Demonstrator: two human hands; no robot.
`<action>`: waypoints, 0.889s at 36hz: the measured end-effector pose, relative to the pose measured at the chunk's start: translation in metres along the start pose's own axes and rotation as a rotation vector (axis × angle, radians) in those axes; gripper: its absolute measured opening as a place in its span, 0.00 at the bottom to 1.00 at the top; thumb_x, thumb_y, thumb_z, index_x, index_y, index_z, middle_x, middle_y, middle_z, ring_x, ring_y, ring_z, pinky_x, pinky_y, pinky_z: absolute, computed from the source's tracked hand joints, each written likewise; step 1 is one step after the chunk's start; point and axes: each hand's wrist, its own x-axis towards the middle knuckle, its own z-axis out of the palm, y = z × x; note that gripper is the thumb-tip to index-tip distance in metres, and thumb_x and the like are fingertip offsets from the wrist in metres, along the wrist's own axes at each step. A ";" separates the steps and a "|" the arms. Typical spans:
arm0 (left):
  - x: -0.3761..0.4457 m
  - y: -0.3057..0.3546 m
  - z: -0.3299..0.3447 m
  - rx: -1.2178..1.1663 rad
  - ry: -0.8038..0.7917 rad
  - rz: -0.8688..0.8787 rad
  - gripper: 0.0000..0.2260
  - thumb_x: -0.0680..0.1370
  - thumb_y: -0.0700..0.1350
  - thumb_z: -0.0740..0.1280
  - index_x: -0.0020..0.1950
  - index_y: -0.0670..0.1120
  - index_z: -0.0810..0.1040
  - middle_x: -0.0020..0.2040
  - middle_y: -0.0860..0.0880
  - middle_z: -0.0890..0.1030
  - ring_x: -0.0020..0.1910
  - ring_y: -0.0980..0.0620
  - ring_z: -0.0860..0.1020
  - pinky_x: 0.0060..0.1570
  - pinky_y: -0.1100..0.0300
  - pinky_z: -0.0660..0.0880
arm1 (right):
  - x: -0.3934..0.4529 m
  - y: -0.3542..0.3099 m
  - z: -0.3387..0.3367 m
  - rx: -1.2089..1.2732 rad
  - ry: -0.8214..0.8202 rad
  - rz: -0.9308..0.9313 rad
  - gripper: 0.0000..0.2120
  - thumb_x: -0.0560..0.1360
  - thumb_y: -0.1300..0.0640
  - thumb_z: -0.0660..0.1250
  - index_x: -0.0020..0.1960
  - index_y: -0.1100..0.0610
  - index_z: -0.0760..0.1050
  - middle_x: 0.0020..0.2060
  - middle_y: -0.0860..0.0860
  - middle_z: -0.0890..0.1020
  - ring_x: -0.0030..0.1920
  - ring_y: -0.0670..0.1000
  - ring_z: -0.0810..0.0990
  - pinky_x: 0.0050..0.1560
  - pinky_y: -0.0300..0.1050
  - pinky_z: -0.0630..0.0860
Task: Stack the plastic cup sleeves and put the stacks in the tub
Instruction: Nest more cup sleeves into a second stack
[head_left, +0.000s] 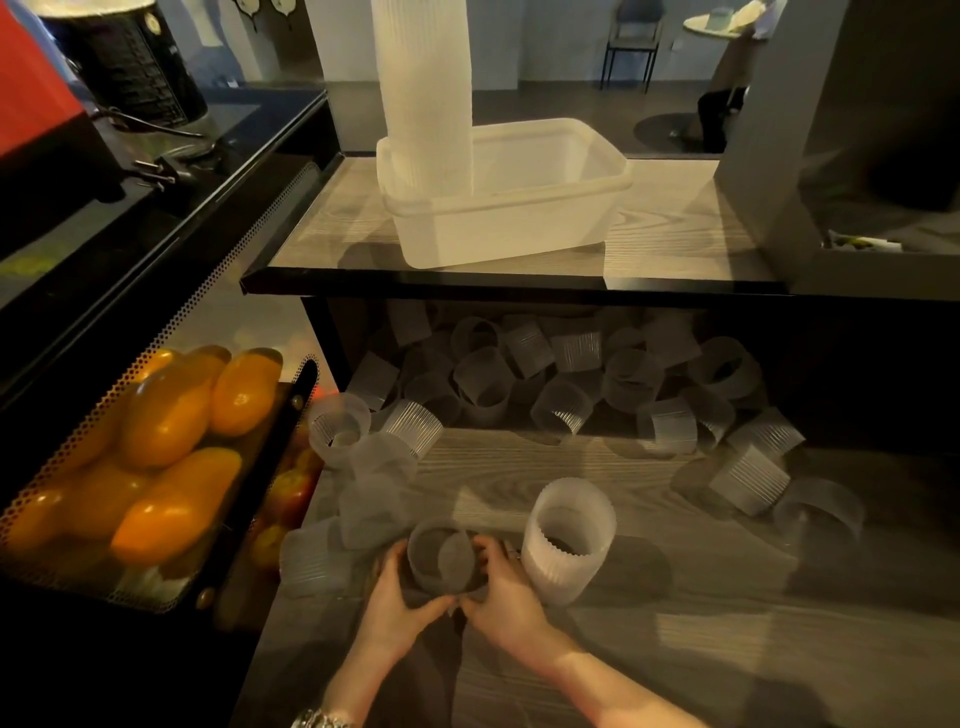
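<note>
Both my hands grip one clear ribbed cup sleeve (441, 558) low on the wooden counter (675, 649). My left hand (397, 605) curls round its left side, my right hand (506, 592) round its right side. Just to the right stands a short white stack of sleeves (569, 540). Several loose sleeves (571, 374) lie scattered across the back of the counter, under the shelf. On the upper shelf sits a translucent tub (519, 208), with a tall stack of sleeves (423, 88) standing in its left end.
The upper shelf's dark front edge (519, 285) overhangs the loose sleeves. A perforated metal tray of orange fruit (171, 441) is on the left, with red fruit (291, 493) below it. A grey box (831, 156) stands at the shelf's right.
</note>
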 end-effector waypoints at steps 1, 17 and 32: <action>0.000 0.001 0.000 -0.027 -0.009 0.012 0.37 0.63 0.38 0.79 0.68 0.43 0.66 0.62 0.47 0.72 0.64 0.51 0.70 0.63 0.58 0.68 | 0.001 -0.001 0.000 -0.011 -0.005 0.005 0.27 0.67 0.53 0.70 0.64 0.54 0.65 0.58 0.49 0.74 0.61 0.49 0.71 0.61 0.42 0.68; -0.014 0.039 -0.018 -0.148 0.022 0.142 0.32 0.67 0.45 0.76 0.64 0.60 0.63 0.62 0.60 0.68 0.62 0.60 0.68 0.56 0.70 0.66 | -0.013 -0.043 -0.025 0.201 -0.033 -0.049 0.39 0.69 0.54 0.70 0.72 0.49 0.52 0.66 0.46 0.69 0.67 0.44 0.67 0.64 0.31 0.64; -0.046 0.143 0.003 -0.125 -0.104 0.528 0.32 0.68 0.55 0.72 0.68 0.59 0.64 0.65 0.64 0.70 0.67 0.62 0.67 0.66 0.67 0.64 | -0.062 -0.058 -0.119 0.356 0.235 -0.221 0.43 0.66 0.52 0.74 0.64 0.24 0.49 0.62 0.21 0.59 0.64 0.23 0.56 0.60 0.23 0.63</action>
